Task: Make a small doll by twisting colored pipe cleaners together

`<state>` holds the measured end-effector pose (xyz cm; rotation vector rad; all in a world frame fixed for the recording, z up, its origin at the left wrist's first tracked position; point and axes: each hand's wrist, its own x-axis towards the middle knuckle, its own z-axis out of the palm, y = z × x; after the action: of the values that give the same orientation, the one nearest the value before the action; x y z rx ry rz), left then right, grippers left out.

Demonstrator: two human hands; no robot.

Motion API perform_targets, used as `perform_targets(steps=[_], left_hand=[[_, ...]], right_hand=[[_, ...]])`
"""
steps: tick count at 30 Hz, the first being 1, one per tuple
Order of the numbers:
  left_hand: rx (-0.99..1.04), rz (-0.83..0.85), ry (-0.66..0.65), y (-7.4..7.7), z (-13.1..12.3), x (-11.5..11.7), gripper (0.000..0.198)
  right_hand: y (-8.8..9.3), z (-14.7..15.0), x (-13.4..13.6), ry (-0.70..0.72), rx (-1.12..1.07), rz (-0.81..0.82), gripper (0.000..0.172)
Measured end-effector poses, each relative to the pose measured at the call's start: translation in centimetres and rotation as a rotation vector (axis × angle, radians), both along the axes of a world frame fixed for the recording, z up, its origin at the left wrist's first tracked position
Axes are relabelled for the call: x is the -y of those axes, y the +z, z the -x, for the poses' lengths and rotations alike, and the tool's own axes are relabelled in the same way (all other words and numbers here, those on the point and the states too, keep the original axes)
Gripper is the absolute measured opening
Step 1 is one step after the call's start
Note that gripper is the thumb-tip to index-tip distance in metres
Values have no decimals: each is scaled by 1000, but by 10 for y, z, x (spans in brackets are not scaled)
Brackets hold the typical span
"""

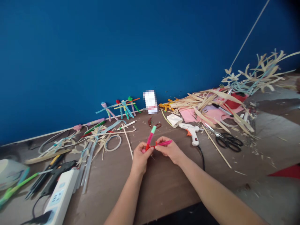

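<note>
Near the table's front middle, my left hand (140,157) pinches the lower part of a pink and red pipe-cleaner piece (150,137), whose upright arm ends in a mint-green tip. Opposite it, my right hand (169,150) is closed on the same piece's red and pink side, and a bright pink length (165,143) sticks out along its fingers. Fingertips cover the join between the two parts. To the right of my right hand lies a white hot glue gun (191,131), its nozzle by a crumpled white paper (174,120). A string of brown beads (154,123) rests just beyond my hands.
Several pipe-cleaner figures (126,109) lean against the blue wall (117,56). Black-handled scissors (228,141) and a heap of pale straw strips (206,101) occupy the right. At left are a white power strip (61,197), a black glue gun (58,176) and clear sticks (87,167).
</note>
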<state>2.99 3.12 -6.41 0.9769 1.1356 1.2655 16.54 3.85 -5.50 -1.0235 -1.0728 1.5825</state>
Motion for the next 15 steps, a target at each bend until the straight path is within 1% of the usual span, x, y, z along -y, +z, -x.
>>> perform_targets(steps=[2, 4, 6, 8, 11, 15], left_hand=[[157, 109, -29, 0, 2, -3, 25], [234, 182, -52, 1, 4, -4, 27], [259, 228, -78, 2, 5, -4, 28], [266, 258, -103, 3, 5, -4, 28], [286, 256, -130, 2, 6, -4, 27], [269, 205, -121, 1, 7, -5, 27]], right_hand=[[3, 0, 2, -60, 119, -214, 21], [6, 0, 5, -80, 237, -376, 22], [8, -1, 6, -79, 316, -487, 18], [8, -1, 7, -64, 348, -569, 15], [8, -1, 6, -41, 366, -618, 17], [4, 1, 6, -67, 403, -544, 19]])
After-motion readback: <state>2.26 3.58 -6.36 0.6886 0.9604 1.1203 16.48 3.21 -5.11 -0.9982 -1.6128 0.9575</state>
